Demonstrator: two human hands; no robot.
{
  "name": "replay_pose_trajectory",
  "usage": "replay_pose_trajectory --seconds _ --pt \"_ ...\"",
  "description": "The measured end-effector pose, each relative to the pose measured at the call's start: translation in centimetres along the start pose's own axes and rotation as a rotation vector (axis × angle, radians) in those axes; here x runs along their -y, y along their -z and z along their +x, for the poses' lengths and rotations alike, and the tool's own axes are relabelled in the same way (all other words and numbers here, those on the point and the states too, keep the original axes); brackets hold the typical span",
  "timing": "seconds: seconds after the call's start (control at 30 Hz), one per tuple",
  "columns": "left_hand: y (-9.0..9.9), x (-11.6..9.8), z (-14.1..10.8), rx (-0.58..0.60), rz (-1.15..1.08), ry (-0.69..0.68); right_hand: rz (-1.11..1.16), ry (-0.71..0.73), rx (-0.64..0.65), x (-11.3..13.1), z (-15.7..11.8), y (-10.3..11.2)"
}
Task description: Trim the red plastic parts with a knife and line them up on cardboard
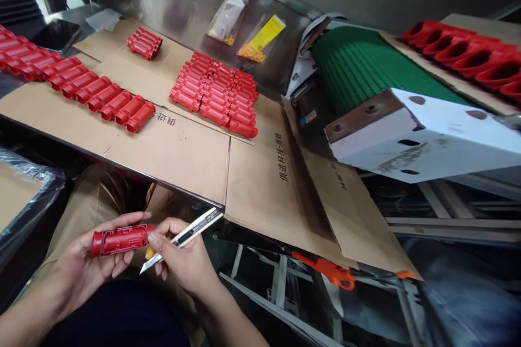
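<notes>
My left hand (87,260) cradles a red plastic tube-shaped part (122,239) over my lap, its cut-out face turned up. In my right hand (185,255) is a utility knife (197,229), its blade slanting down to the left just below the part's right end. The right thumb and forefinger are at that end of the part. Something small and yellow shows beneath the right thumb; its kind I cannot make out. Beyond my hands, a long row of similar red parts (97,92) lies on cardboard (191,157), with a block of stacked red parts (215,95) to its right.
A green conveyor belt (350,65) with a white metal end frame (431,135) stands at right, red parts (468,57) beside it. Two plastic bags (262,38) hang on the metal back panel. A plastic-lined bin (24,195) is at left. An orange tool (325,269) hangs under the table edge.
</notes>
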State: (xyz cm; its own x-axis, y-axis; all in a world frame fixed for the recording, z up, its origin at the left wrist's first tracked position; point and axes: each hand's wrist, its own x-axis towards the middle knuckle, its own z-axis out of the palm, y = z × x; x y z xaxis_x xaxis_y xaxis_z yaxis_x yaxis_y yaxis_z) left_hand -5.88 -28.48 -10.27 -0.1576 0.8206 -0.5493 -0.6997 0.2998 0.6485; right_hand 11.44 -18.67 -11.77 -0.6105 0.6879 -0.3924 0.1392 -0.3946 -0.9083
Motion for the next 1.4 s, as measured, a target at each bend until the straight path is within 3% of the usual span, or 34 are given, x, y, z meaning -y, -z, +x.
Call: replay_pose_trajectory --seconds 0.1,0.2,0.3,0.53,1.4 --pt "0.2 0.2 0.3 -0.153 0.164 -0.171 -0.319 0.386 -0.145 -0.1 -0.8 0.0" --pt "0.7 0.2 1.0 -0.158 0.164 -0.186 -0.530 0.820 -0.184 0.4 -1.5 0.5" --pt "0.6 0.2 1.1 -0.151 0.145 -0.179 -0.500 0.983 -0.119 0.4 -1.6 0.6" --pt "-0.9 -0.2 0.2 -0.193 0.150 -0.161 -0.442 1.011 -0.111 -0.1 -0.8 -0.1" --pt "-0.7 0.0 0.2 -0.172 0.076 -0.186 -0.355 0.963 -0.163 -0.1 -1.5 -0.6"
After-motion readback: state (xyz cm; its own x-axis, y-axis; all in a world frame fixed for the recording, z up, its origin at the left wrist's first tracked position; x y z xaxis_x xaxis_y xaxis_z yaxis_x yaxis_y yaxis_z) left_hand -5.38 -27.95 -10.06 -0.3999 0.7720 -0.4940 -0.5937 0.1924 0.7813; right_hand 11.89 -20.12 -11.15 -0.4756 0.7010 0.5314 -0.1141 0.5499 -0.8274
